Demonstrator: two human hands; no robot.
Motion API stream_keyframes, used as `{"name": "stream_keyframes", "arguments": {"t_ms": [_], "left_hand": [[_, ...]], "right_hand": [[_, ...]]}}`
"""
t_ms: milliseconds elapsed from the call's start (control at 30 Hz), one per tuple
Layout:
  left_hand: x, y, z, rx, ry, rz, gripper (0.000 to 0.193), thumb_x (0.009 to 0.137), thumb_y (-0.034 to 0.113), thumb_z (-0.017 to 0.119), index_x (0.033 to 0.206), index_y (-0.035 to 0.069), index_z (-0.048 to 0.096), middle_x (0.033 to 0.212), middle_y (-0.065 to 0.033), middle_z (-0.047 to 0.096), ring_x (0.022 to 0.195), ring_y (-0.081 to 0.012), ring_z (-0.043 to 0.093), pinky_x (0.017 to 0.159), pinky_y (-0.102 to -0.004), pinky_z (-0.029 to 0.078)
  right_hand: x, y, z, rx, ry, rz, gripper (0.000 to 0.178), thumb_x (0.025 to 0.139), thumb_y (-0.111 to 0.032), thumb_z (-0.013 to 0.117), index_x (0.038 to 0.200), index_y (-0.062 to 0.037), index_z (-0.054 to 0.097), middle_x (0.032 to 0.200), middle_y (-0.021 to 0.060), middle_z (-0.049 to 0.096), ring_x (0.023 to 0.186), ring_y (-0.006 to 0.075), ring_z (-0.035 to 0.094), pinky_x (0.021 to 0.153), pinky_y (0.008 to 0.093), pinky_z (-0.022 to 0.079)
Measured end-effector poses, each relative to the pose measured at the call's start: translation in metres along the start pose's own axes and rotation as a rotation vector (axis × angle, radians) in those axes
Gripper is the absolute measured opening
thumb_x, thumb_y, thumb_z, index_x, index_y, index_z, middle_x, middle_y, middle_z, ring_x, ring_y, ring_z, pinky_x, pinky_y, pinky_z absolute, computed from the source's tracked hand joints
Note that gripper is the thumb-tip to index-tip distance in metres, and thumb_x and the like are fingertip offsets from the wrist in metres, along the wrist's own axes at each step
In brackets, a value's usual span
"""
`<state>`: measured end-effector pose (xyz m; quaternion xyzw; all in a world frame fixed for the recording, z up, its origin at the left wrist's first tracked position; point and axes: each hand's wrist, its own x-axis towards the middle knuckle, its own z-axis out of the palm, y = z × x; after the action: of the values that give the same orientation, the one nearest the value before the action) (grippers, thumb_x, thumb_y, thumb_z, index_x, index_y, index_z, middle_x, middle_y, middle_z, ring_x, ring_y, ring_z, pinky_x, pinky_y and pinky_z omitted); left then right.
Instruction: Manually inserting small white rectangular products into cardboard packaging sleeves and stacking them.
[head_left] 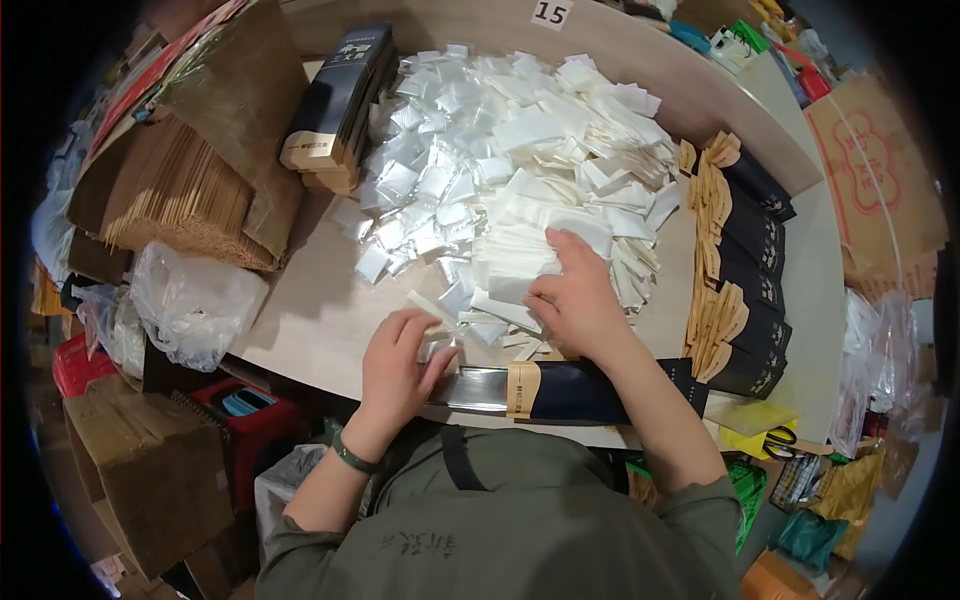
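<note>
Near the table's front edge, my left hand (pixel 398 368) has its thumb and fingers closed on a small clear sachet (pixel 440 347). Just under its fingertips lies the silvery end of a long dark blue pouch (pixel 590 392) with a tan band. My right hand (pixel 583 300) reaches over the pouch, its fingers apart and touching flat white packets (pixel 515 250) at the near side of a large heap. Beside these, to the left, spread many shiny clear sachets (pixel 425 185). Part of the pouch is hidden under my right forearm.
Dark pouches with tan bands stand in a row (pixel 735 270) at the right, and a stack (pixel 340 100) lies at the back left. A carton of brown sleeves (pixel 180 190) and a clear plastic bag (pixel 195 300) flank the left edge. Black-handled scissors (pixel 780 440) lie at the front right.
</note>
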<state>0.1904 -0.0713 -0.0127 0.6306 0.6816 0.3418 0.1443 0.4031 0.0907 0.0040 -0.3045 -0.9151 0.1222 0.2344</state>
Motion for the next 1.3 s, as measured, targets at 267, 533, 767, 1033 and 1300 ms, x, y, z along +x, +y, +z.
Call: {"name": "stream_keyframes", "arguments": {"t_ms": [267,533,767,1033,1300], "left_hand": [[0.091,0.023,0.029,-0.081,-0.18,0.239,0.066,0.069,0.01,0.078,0.128,0.003,0.051,0.111,-0.0166,0.059,0.102,-0.0364,0.057,0.086,-0.0418,0.048],[0.076,0.018,0.03,-0.259,-0.45,-0.12,0.045,0.068,0.012,0.081,0.108,0.007,0.06,0.106,-0.0162,0.059,0.101,-0.0363,0.057,0.086,-0.039,0.048],[0.082,0.047,0.03,0.24,-0.107,0.145,0.058,0.068,0.016,0.083,0.117,0.006,0.055,0.128,-0.0209,0.051,0.12,-0.0377,0.05,0.091,-0.0416,0.046],[0.044,0.037,0.021,-0.437,-0.57,-0.57,0.036,0.089,0.023,0.073,0.114,0.005,0.055,0.096,-0.0064,0.065,0.084,-0.0129,0.066,0.071,-0.0279,0.052],[0.043,0.034,0.054,-1.178,-0.365,-0.816,0.042,0.094,0.027,0.066,0.123,0.007,0.043,0.113,-0.006,0.054,0.097,-0.0124,0.056,0.079,-0.029,0.051]], "right_hand": [[-0.019,-0.007,0.007,-0.061,-0.007,-0.053,0.014,0.07,-0.012,0.075,0.077,-0.0054,0.065,0.123,0.0148,0.056,0.116,0.0368,0.052,0.097,0.0465,0.043],[-0.012,0.004,-0.03,0.261,-0.106,0.041,0.012,0.076,-0.014,0.075,0.084,-0.0074,0.069,0.131,0.0165,0.055,0.116,0.0349,0.053,0.098,0.0433,0.043],[0.063,0.061,-0.03,0.26,-0.53,0.306,0.016,0.079,-0.02,0.075,0.086,-0.0056,0.072,0.145,0.0211,0.045,0.115,0.0352,0.056,0.099,0.0373,0.045],[0.077,0.063,-0.024,0.274,-0.595,0.27,0.016,0.077,-0.016,0.078,0.085,-0.0036,0.073,0.146,0.0249,0.04,0.105,0.0313,0.061,0.094,0.0341,0.047],[0.074,0.047,-0.026,0.322,-0.595,0.304,0.019,0.079,-0.022,0.077,0.092,-0.0074,0.075,0.131,0.0252,0.054,0.119,0.0352,0.057,0.097,0.0357,0.046]]}}
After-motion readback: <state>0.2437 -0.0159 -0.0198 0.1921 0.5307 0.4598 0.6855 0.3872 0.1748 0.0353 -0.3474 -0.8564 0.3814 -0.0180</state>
